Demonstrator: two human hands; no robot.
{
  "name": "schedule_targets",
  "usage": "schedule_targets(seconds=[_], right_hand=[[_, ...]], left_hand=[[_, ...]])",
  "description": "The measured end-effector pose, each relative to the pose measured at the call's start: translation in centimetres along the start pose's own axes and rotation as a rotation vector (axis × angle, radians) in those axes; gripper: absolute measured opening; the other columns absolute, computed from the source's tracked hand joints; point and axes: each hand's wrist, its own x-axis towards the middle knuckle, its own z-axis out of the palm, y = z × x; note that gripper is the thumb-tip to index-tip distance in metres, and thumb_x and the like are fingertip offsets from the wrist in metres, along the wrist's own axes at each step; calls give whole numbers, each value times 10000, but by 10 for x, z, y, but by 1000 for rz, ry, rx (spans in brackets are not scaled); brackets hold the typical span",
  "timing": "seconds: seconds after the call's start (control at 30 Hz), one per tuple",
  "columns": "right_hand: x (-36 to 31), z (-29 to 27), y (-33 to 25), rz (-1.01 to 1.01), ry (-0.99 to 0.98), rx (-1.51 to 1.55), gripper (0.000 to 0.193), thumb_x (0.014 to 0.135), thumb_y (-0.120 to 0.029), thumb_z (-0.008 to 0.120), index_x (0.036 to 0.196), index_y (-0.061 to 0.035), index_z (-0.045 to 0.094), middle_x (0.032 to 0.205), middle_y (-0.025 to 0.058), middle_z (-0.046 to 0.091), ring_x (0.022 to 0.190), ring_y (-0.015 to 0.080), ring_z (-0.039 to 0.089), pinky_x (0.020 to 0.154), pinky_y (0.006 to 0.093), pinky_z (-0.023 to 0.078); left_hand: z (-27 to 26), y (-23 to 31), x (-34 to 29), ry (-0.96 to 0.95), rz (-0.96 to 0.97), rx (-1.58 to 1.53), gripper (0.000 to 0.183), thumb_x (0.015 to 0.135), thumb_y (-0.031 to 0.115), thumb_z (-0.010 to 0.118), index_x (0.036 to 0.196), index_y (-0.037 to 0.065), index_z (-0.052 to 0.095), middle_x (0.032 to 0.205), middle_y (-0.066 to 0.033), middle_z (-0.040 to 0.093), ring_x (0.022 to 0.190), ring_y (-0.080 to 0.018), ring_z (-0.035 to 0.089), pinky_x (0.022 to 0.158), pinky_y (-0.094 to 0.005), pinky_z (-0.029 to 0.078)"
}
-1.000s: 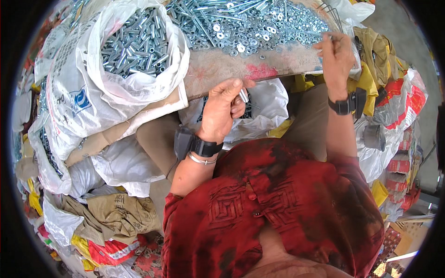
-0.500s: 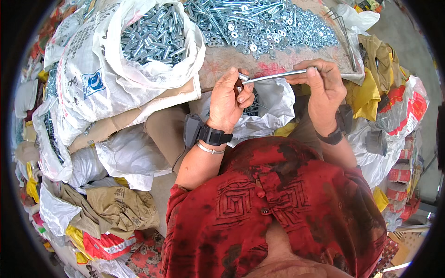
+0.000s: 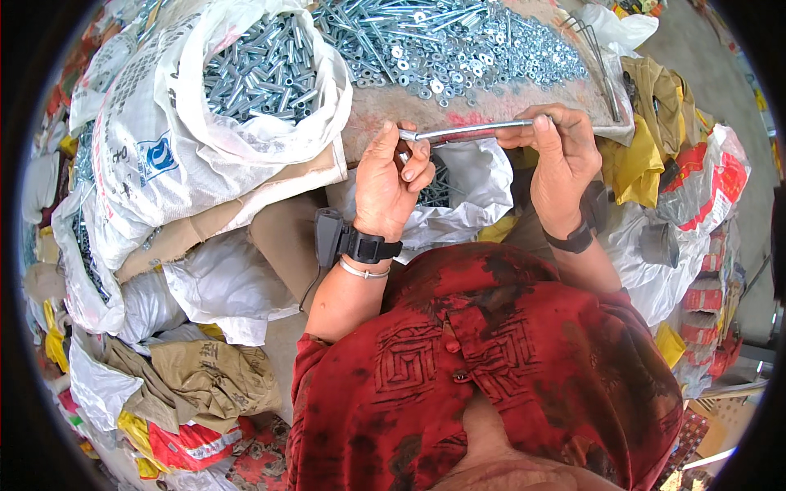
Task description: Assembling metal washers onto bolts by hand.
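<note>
My left hand [image 3: 386, 182] is closed, pinching a short silvery metal sleeve [image 3: 408, 135] between thumb and fingertips. Another small shiny metal piece shows among its curled fingers, too hidden to name. From the sleeve a long thin metal rod [image 3: 479, 128] runs to my right hand [image 3: 562, 159], whose thumb and fingers pinch its far end. Rod and sleeve lie in line, touching; whether the rod's tip is inside the sleeve I cannot tell. Below the rod, an open white sack [image 3: 483, 176] between my knees holds similar long metal rods [image 3: 439, 184].
On the left stands a large white woven sack [image 3: 123, 176] full of short metal tubes [image 3: 262, 69]. Washers [image 3: 499, 57] and long rods are heaped across the worktop [image 3: 385, 114] ahead. Bent wires [image 3: 602, 61] lie at its right edge. Crumpled bags [image 3: 196, 376] crowd both sides.
The sleeve, tilted against the rod's tip before, now lies in line with the rod. Both hands appear slightly further left, as does the whole scene.
</note>
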Motion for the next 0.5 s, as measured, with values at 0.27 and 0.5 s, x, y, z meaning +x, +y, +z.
schedule_targets(seconds=[0.27,0.5], right_hand=[[0,-17,6,450,-361,106,117,928,-62,650,849,9,602,783,87,687,689,149,691,591,252,556],[-11,-11,25,443,-593,-306,292,818,-227,800,735,-29,603,643,-11,587,554,54,530,484,229,384]], left_hand=[[-7,17,1,23,183,62,308,1007,369,536,981,70,604,755,-64,555,534,-91,386,471,-230,291],[16,-23,-10,145,-180,657,277,997,307,574,942,39,614,593,-37,533,419,-81,364,393,-238,273]])
